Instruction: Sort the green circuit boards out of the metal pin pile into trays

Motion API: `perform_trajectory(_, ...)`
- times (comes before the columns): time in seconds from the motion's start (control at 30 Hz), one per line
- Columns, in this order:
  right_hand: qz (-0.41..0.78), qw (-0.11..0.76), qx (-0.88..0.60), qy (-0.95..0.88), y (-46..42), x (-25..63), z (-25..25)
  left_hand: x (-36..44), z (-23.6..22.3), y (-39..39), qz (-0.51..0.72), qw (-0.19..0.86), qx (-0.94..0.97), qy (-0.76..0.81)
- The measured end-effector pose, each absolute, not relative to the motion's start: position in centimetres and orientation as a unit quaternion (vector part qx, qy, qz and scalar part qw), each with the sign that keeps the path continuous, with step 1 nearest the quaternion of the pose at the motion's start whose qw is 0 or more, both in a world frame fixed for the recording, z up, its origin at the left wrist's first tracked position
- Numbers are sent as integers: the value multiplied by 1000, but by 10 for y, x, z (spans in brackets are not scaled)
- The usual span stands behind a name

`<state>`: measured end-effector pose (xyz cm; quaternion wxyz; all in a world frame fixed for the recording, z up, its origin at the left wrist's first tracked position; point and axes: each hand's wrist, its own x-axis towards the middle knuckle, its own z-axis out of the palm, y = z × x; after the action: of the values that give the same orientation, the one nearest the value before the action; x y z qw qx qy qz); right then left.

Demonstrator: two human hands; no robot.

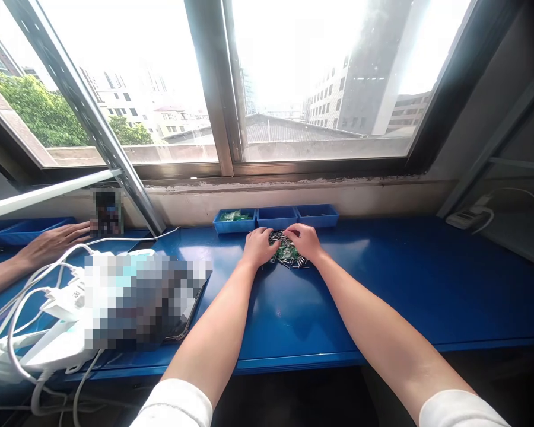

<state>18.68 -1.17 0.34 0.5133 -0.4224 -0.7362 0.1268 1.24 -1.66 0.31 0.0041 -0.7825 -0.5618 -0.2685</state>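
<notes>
A pile of small metal pin-like parts (pixel 286 261), mixed with green pieces, lies on the blue table (pixel 289 314). My left hand (pixel 258 246) rests at the pile's left edge, palm down, its thumb stretched apart from the fingers toward the parts. On the opposite side, my right hand (pixel 306 240) bends over the pile with thumb and fingertips drawn together. Whatever sits between those fingertips is too small to make out. Just behind the hands stand three joined blue bins; the left bin (pixel 235 225) contains green pieces in clear plastic.
White power strips and cables (pixel 62 308) crowd the left side beside a blurred flat device (pixel 191 302). Another person's hand (pixel 53 243) reaches in at far left near more blue bins (pixel 31 230). A metal post (pixel 133 184) rises there. A socket (pixel 465 218) sits at right.
</notes>
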Motion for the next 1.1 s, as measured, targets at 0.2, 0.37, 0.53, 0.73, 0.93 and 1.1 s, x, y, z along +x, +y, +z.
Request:
perform_trajectory(0.2,193,590,-437,-650,-16,180,12,22,9,-23,-331,-26,-810,-483)
perform_trajectory(0.37,213,617,-447,-612,-13,180,11,26,11,-27,-362,-37,-809,-462)
perform_trajectory(0.53,242,624,-441,-598,-10,180,7,27,11,-27,-357,-27,-802,-477)
perform_trajectory(0.73,214,615,-441,-617,-13,178,6,26,10,-24,-367,-16,-774,-515)
perform_trajectory(0.93,178,573,-434,-672,-21,177,11,24,11,-24,-367,-16,-755,-544)
perform_trajectory(1.1,167,558,-437,-686,-22,180,12,24,10,-22,-367,-15,-750,-551)
